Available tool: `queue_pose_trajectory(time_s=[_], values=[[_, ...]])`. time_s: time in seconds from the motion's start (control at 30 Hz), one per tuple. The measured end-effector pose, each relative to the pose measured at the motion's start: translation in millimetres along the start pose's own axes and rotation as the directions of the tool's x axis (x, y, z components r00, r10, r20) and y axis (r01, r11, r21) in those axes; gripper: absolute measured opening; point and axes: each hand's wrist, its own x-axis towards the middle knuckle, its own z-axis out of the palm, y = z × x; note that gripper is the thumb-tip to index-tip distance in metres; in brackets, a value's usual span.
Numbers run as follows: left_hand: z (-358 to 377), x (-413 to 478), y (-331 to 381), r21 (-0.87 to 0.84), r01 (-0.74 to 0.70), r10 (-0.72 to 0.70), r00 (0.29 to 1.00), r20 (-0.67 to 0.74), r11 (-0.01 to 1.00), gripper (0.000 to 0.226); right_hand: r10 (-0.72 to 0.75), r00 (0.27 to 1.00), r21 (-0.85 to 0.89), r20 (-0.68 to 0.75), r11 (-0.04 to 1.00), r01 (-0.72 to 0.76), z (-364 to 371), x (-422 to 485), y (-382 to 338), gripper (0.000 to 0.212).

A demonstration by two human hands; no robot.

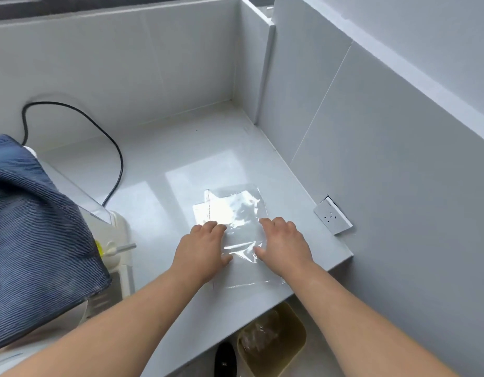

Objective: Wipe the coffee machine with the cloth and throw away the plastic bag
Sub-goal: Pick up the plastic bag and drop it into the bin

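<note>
A clear plastic bag point(235, 210) lies flat on the white counter point(159, 191). My left hand point(201, 247) rests on the bag's left edge and my right hand point(283, 244) on its right edge. The fingers of both curl onto the film and wrinkle it between them. At the left stands a cream coffee machine point(117, 240). A blue ribbed cloth point(37, 232) is draped over it and hides most of it.
A black power cord point(110, 142) loops from the machine across the counter's back left. A white wall socket point(332, 215) sits on the right wall. Below the counter's front edge are a tan bin point(273, 341) holding crumpled plastic and a black shoe point(225, 360).
</note>
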Motion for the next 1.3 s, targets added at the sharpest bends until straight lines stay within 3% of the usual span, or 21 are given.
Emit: queue_pose_trajectory(time_s=[0.17, 0.43, 0.57, 0.7, 0.77, 0.9, 1.03, 1.2, 1.3], values=[[6, 2, -2, 0.045, -0.016, 0.018, 0.999, -0.048, 0.999, 0.035, -0.039, 0.999, -0.066, -0.011, 0.997, 0.038, 9, 1, 2, 0.051], [8, 1, 0, 0.058, -0.068, 0.076, 0.987, -0.144, 0.996, 0.021, -0.1, 0.993, -0.128, -0.056, 0.987, 0.092, 13, -3, 5, 0.04], [-1, -12, 3, -0.03, -0.139, 0.128, 0.961, -0.247, 0.99, 0.012, -0.127, 0.987, -0.033, -0.103, 0.992, 0.124, 10, -17, 8, 0.061], [-17, -31, 7, -0.072, -0.243, 0.204, 0.916, -0.345, 0.967, 0.004, -0.216, 0.975, -0.029, -0.054, 0.976, 0.215, -1, -40, -3, 0.084], [-27, -42, 10, -0.083, -0.299, 0.248, 0.893, -0.376, 0.951, 0.003, -0.19, 0.98, -0.01, -0.063, 0.982, 0.19, -10, -52, -15, 0.071], [-47, -69, 13, -0.09, -0.372, 0.306, 0.859, -0.411, 0.924, 0.004, -0.077, 0.976, 0.04, -0.205, 0.995, 0.087, -30, -84, -42, 0.023], [-59, -99, 3, -0.089, -0.388, 0.332, 0.869, -0.367, 0.917, 0.019, 0.079, 0.979, 0.107, -0.19, 0.992, -0.059, -45, -133, -66, 0.015], [-62, -131, -9, -0.013, -0.458, 0.429, 0.843, -0.325, 0.889, 0.011, 0.198, 0.958, 0.152, -0.209, 0.974, -0.168, -40, -194, -90, 0.016], [-59, -143, -7, -0.017, -0.513, 0.485, 0.821, -0.3, 0.858, 0.023, 0.254, 0.943, 0.172, -0.213, 0.96, -0.22, -30, -220, -95, 0.015]])
